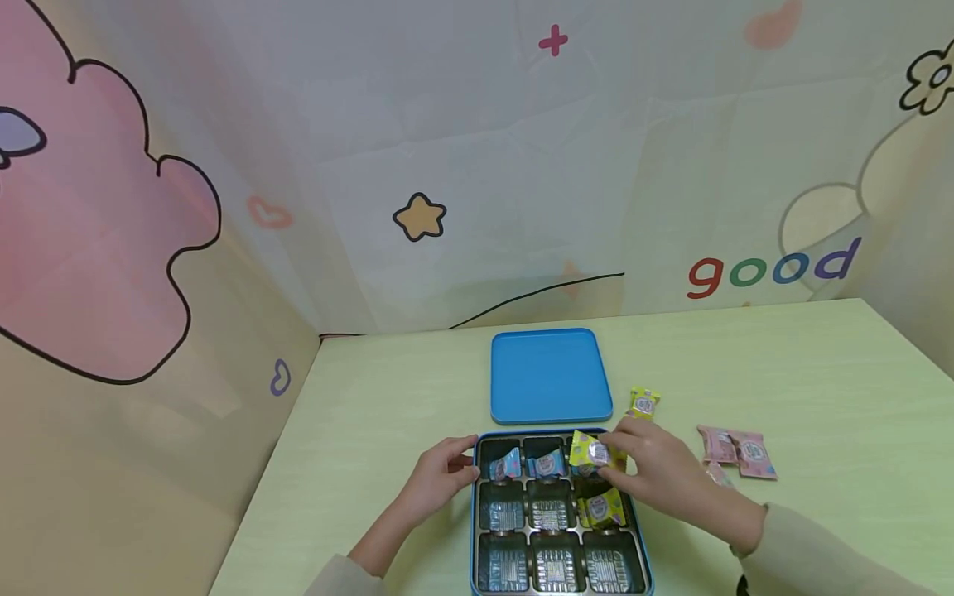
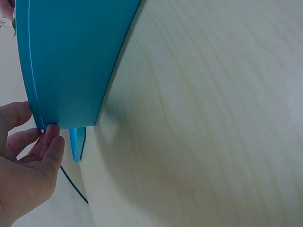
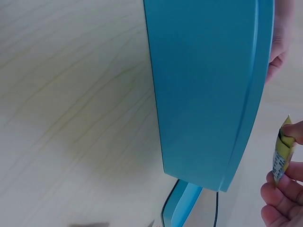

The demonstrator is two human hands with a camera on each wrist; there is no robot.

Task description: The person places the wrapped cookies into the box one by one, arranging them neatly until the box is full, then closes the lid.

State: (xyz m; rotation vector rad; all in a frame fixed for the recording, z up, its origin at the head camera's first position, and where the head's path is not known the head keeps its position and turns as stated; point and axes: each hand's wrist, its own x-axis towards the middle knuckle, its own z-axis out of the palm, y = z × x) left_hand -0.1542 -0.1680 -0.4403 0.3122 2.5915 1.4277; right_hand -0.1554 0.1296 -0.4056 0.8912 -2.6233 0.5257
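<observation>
A blue tin (image 1: 650, 571) with a black divided insert lies on the table. My left hand (image 1: 441, 476) grips its far left corner, as the left wrist view shows with the fingers (image 2: 23, 142) against the rim. In my right hand (image 1: 663, 468) a yellow wrapped candy (image 1: 590, 453) is pinched over the far right compartment; the right wrist view shows this candy (image 3: 282, 153) between thumb and fingertips. Blue wrapped candies (image 1: 505, 465) sit in the far left and far middle compartments. Another yellow candy (image 1: 602, 508) lies in the middle row's right compartment.
A blue lid (image 1: 551, 377) lies behind the tin. One more yellow candy (image 1: 643, 402) is on the table beyond my right hand. Several pink wrapped candies (image 1: 753, 455) lie to the right. A patterned cloth wall (image 1: 492, 232) stands behind the table.
</observation>
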